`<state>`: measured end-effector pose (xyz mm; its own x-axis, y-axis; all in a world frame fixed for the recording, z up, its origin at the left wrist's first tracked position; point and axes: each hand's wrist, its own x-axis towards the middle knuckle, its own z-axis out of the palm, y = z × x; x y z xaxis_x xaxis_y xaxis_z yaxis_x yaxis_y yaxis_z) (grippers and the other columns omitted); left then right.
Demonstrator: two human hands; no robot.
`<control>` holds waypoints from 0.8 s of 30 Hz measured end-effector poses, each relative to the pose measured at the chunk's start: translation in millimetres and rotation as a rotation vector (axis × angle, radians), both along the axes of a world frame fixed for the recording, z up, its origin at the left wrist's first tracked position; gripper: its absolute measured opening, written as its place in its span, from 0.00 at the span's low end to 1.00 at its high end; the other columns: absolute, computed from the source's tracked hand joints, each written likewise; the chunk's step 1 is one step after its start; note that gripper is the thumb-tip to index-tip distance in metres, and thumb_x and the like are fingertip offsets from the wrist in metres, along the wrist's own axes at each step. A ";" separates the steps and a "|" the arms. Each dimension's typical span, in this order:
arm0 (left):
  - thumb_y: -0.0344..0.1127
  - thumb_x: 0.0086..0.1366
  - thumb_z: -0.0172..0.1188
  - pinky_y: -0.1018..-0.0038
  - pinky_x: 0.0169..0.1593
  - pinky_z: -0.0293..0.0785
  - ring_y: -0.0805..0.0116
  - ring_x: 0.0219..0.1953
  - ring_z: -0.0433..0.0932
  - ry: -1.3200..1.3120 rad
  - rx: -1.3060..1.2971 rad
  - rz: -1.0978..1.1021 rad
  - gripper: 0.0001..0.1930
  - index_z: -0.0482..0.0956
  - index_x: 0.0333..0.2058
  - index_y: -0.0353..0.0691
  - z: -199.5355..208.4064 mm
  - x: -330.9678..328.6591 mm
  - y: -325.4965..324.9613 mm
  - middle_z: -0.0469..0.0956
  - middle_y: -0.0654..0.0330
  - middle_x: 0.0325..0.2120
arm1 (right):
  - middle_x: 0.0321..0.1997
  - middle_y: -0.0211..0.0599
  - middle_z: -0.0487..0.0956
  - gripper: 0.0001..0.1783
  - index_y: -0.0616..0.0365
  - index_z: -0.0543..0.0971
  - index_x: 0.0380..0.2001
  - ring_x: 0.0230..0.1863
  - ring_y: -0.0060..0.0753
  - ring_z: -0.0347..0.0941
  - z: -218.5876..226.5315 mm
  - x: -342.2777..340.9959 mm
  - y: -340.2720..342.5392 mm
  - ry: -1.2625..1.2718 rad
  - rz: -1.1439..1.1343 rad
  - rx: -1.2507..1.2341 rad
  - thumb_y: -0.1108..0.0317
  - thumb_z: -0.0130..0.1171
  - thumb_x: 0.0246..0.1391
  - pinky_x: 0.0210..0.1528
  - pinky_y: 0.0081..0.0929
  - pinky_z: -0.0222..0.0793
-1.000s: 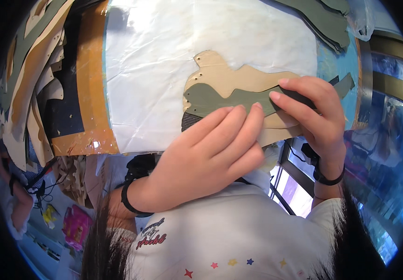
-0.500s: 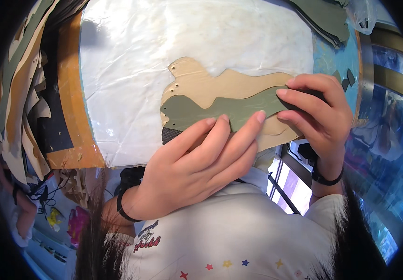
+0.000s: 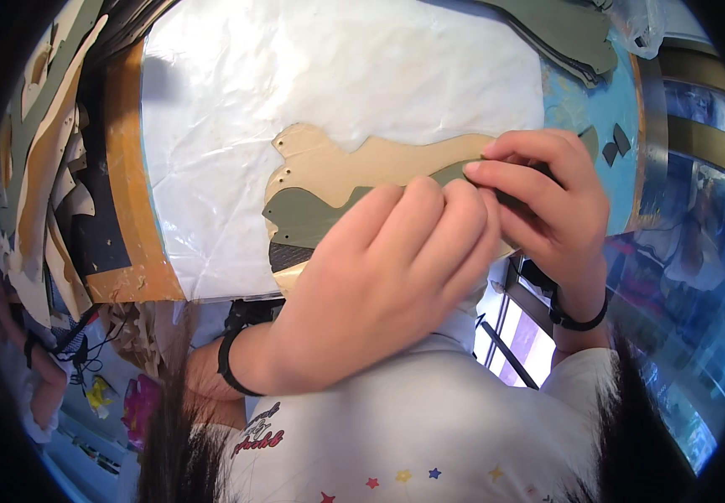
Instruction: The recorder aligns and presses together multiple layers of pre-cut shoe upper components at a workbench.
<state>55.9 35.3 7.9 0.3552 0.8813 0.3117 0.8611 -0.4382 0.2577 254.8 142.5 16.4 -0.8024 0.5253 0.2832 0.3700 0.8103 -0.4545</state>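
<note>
A green leather-like piece with a wavy edge and small holes lies over a matching beige piece near the front of the white-covered table. My left hand has its fingers curled in over the middle of the green piece, their tips hidden from sight. At the right end of the same piece, my right hand pinches the edge between thumb and fingers, close beside the left. A dark textured strip shows beneath the green piece at the left. The lower edges of the layers are mostly hidden by my left hand.
Piles of beige and green cut pieces stand at the left side. More green pieces lie at the far right, near a clear plastic bag. Small dark scraps rest on the blue surface at the right.
My left fingers, stretched along the green piece before, have curled in and moved right and up toward my right hand. Both layered pieces have shifted slightly left and down, with my right hand.
</note>
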 end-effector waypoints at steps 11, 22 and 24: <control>0.30 0.59 0.63 0.71 0.44 0.68 0.67 0.39 0.69 0.002 -0.108 -0.039 0.32 0.80 0.64 0.58 -6.6 -3.2 0.2 0.68 0.67 0.41 | 0.32 0.34 0.78 0.22 0.56 0.80 0.41 0.32 0.41 0.71 23.8 35.9 21.1 -0.020 -0.200 -0.174 0.59 0.78 0.45 0.38 0.34 0.67; 0.32 0.51 0.64 0.72 0.46 0.68 0.67 0.39 0.69 0.074 -0.064 -0.018 0.32 0.85 0.59 0.55 -6.5 0.4 3.0 0.66 0.66 0.42 | 0.29 0.33 0.76 0.12 0.58 0.77 0.27 0.35 0.39 0.70 6.4 44.6 31.8 -0.101 -0.239 0.027 0.67 0.73 0.49 0.44 0.33 0.63; 0.31 0.52 0.64 0.71 0.46 0.68 0.67 0.40 0.68 0.091 -0.092 -0.012 0.33 0.85 0.59 0.58 -2.7 0.8 2.3 0.66 0.66 0.42 | 0.29 0.31 0.77 0.12 0.56 0.78 0.27 0.34 0.40 0.71 5.2 44.2 33.5 -0.096 -0.234 0.034 0.66 0.74 0.47 0.44 0.35 0.63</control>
